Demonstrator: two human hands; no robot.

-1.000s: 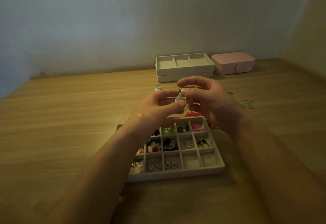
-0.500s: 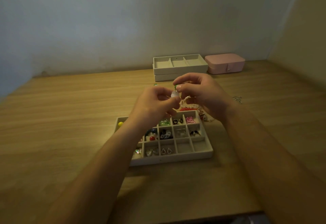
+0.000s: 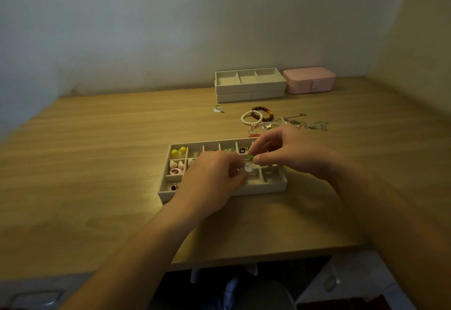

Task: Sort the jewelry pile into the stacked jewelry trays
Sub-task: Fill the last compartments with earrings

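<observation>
Down over the tray (image 3: 263, 189), both hands are at work. The left hand (image 3: 212, 180) pinches a clear bit (image 3: 247, 170), and the right hand (image 3: 295, 153) pinches the green bead (image 3: 252, 157) touching it. It looks like one tiny piece shared between them. Filled cells sit right under the fingers, so a slip could drop it into the wrong cell. It could also bounce out across the counter (image 3: 97, 163), and in this dim light it would be hard to find.

Just beyond the right hand lies the pile (image 3: 280, 122), bracelets and chains not yet sorted. Farther off are the stacked trays (image 3: 250, 85), the top one split into three cells, with a pink box (image 3: 308, 80) just beside them at the wall (image 3: 170, 29). The counter is wood-grain, the walls pale and plain, and it all sits in a corner nook.
</observation>
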